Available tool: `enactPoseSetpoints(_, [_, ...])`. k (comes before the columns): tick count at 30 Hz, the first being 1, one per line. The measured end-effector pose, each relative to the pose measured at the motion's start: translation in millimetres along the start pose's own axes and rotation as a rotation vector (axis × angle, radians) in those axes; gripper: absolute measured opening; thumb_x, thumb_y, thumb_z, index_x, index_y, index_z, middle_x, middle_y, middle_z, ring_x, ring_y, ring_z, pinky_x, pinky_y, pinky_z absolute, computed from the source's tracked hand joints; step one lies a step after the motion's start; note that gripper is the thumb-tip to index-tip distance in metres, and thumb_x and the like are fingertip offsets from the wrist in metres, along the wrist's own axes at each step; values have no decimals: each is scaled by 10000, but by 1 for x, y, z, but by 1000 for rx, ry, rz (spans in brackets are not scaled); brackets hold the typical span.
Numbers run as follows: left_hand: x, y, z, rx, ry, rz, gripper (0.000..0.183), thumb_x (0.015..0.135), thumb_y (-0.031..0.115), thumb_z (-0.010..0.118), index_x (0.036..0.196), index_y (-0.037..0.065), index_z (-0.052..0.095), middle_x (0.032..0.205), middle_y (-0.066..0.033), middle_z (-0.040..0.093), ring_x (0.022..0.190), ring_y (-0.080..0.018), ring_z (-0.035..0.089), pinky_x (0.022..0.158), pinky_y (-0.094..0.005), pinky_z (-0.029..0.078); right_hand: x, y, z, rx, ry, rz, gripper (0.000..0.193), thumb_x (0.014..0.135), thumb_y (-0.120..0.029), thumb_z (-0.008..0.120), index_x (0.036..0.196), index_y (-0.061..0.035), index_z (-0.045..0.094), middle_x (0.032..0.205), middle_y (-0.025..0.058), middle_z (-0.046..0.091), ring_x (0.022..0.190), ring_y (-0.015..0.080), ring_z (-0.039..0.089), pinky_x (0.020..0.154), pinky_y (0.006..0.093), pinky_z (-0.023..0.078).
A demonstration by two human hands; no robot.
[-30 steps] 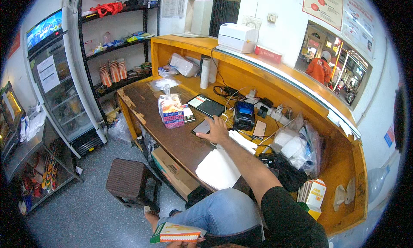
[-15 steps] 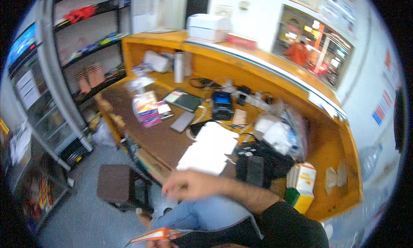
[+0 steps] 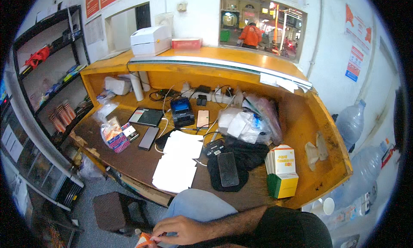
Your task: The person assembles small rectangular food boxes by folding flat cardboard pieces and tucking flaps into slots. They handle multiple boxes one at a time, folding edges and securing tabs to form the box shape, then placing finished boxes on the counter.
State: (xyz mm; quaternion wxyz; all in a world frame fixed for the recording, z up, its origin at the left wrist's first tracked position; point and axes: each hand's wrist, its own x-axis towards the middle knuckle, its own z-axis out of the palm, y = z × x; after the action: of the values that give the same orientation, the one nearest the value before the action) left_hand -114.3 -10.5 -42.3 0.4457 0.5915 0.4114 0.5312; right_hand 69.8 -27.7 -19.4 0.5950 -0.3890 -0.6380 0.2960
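Low in the view, my right hand (image 3: 180, 231) reaches in from the right, its fingers bent and pinching the edge of an orange and white piece (image 3: 145, 240). That piece looks thin and folded, and the lower rim of the view cuts it off, so I cannot tell its kind. At its upper edge shows a fingertip of my left hand (image 3: 137, 231), pressed against it; the rest of that hand is out of sight. Both hands are over my lap, below the desk (image 3: 137, 166). White flattened card sheets (image 3: 176, 162) lie on the desk in front of my knee.
A dark phone (image 3: 228, 168) rests on black cloth (image 3: 254, 155); beside it stands a green, yellow and white carton (image 3: 284, 172). Farther back are a card terminal (image 3: 182, 112), a grey phone (image 3: 149, 138) and plastic bags (image 3: 245, 123). A brown stool (image 3: 114, 209) stands at left.
My view has turned right, so the desk sits farther left. My right hand has come down from before the card sheets to the orange and white piece, which now shows less.
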Motion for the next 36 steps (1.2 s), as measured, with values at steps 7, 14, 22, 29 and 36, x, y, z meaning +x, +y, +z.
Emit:
enactPoseSetpoints(7, [-14, 4, 9, 314, 38, 96, 180, 1026, -1, 667, 1194, -53, 707, 1217, -182, 738, 1019, -239, 728, 866, -330, 596, -5, 4, -10, 165, 10, 74, 118, 957, -58, 786, 1032, 8, 724, 1032, 138, 715, 989, 258, 704, 866, 374, 555])
enactPoseSetpoints(14, [-21, 14, 26, 127, -87, 105, 291, 1036, -32, 613, 1326, -58, 608, 1321, -289, 687, 1214, -314, 698, 1063, -422, 555, -8, -2, -14, 202, 128, 4, 104, 941, 8, 775, 951, 14, 671, 954, 129, 682, 876, 224, 675, 767, 334, 515])
enactPoseSetpoints(22, [-22, 3, 35, 91, 105, 3, 176, 997, -47, 690, 1164, -25, 637, 1116, -177, 735, 1015, -186, 707, 955, -330, 566, -8, 0, -19, 213, 120, -49, 110, 931, 16, 782, 947, 7, 673, 934, 127, 686, 865, 234, 676, 762, 353, 517])
enactPoseSetpoints(29, [-19, 15, 39, 106, 30, 26, 181, 997, -58, 683, 1168, -11, 646, 1115, -133, 737, 1014, -168, 703, 928, -313, 563, -5, 2, -21, 174, 169, -117, 107, 927, -15, 788, 964, -10, 688, 928, 110, 669, 820, 232, 639, 727, 361, 493])
enactPoseSetpoints(36, [-5, 36, 37, -137, -35, -69, 171, 1029, -10, 671, 1198, -13, 647, 1152, -122, 735, 1037, -167, 701, 930, -314, 567, -3, 0, -26, 141, 100, -68, 128, 928, -27, 803, 966, -18, 681, 949, 126, 703, 862, 257, 679, 768, 380, 519])
